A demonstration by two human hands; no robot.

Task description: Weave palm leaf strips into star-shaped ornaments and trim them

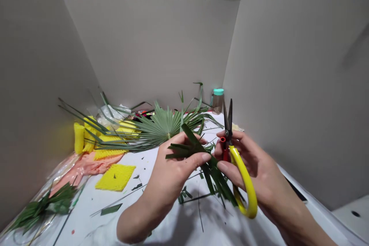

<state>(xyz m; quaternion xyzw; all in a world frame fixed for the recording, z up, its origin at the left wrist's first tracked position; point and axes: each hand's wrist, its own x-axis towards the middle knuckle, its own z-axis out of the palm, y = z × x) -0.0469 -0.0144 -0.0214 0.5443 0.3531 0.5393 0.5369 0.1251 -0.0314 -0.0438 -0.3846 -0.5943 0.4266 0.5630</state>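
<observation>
My left hand (173,165) is closed on a bundle of narrow green leaf strips (198,157), thumb pressing them against the fingers. The strips fan out to the left and hang down to the right toward the table. My right hand (248,161) grips yellow-handled scissors (245,180) with a red catch; the dark blades point straight up and are nearly closed, just right of the strips. Both hands hover above the white table (161,223).
A fan palm leaf (161,127) lies behind the hands. Yellow mesh pieces (115,177), pink wrapping (86,165) and another leaf bunch (43,207) lie at the left. A teal-lidded jar (217,100) stands by the back corner. Grey partition walls enclose the table.
</observation>
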